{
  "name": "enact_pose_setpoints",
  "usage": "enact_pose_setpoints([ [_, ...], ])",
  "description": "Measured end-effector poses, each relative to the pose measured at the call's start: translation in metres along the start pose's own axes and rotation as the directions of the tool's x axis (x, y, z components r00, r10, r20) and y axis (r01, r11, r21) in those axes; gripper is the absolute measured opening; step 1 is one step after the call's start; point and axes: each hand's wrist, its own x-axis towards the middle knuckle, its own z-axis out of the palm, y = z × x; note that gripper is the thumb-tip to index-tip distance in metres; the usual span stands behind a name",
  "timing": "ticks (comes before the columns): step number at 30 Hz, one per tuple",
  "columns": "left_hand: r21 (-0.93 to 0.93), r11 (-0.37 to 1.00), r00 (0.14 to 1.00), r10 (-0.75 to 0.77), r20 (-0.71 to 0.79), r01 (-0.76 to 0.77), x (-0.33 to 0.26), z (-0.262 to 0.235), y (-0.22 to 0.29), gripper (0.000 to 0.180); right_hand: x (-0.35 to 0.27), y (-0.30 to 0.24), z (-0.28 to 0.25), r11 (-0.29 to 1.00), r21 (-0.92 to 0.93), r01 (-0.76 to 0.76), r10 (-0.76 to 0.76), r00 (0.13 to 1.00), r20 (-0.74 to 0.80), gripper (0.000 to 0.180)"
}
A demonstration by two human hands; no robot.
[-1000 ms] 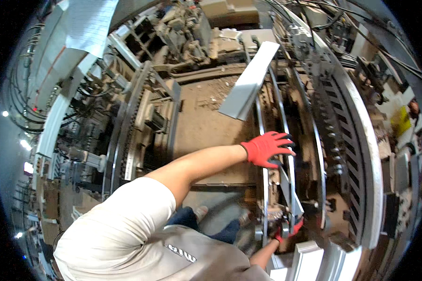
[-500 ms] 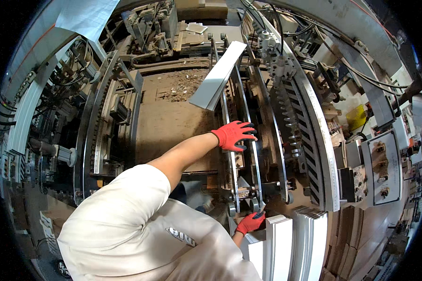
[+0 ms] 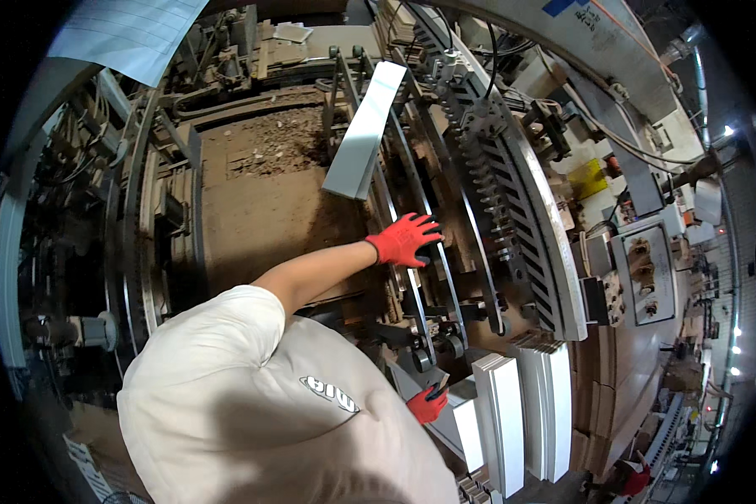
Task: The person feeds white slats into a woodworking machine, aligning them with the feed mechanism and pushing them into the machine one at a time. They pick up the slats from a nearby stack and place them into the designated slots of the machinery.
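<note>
Machine frame [image 3: 512, 210]: a large industrial conveyor machine, seen from above; curved side plates and a toothed track are carried along its right side, presumably to guide flat stock through.

Machine bed [image 3: 260, 210]: a brown recessed floor between the side frames, strewn with scraps at its far end.

Guide rails [image 3: 412, 277]: a pair of narrow metal rails run lengthwise down the middle, set close together, likely so that flat pieces can ride on them.

White panel [image 3: 365, 130]: a long flat board, laid tilted across the far end of the rails and well apart from both hands.

Stacked white blanks [image 3: 521, 412]: flat pieces stood on edge at the near end of the machine, just beside the right hand, apparently kept within reach.

Control panel [image 3: 647, 273]: mounted at the right.

Left hand [image 3: 405, 239]: red-gloved, arm stretched forward; the fingers are spread and laid flat on the rails, nothing being grasped, seemingly for support or to feel the rail.

Right hand [image 3: 427, 405]: red-gloved, low by the blanks; touching the edge of the nearest one, though whether it is gripped cannot be told.
</note>
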Motion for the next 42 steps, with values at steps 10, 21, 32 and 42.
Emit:
enact_pose_setpoints([
  [10, -0.616, 0.777, 0.979, 0.196, 0.047, -0.126, -0.074, -0.023, 0.081, 0.103, 0.038, -0.126, -0.193, 0.957, 0.118, 0.264, -0.227, 0.939, -0.259, 0.022],
  [21, -0.929, -0.134, 0.9, -0.231, 0.368, 0.346, -0.106, -0.024, 0.104, 0.037, 0.115, -0.38, -0.207, 0.672, 0.493, 0.552, -0.499, 0.83, -0.249, 0.055],
  [32, -0.844, -0.453, 0.633, -0.751, 0.187, -0.287, -0.058, -0.127, -0.017, 0.033, 0.009, -0.28, -0.101, 0.874, 0.01, 0.485, -0.448, 0.8, 0.399, 0.093],
  [42, -0.826, -0.503, 0.669, -0.708, 0.225, -0.254, -0.056, -0.163, -0.031, 0.043, -0.024, -0.199, -0.079, 0.933, -0.053, 0.355, -0.359, 0.928, -0.097, 0.077],
])
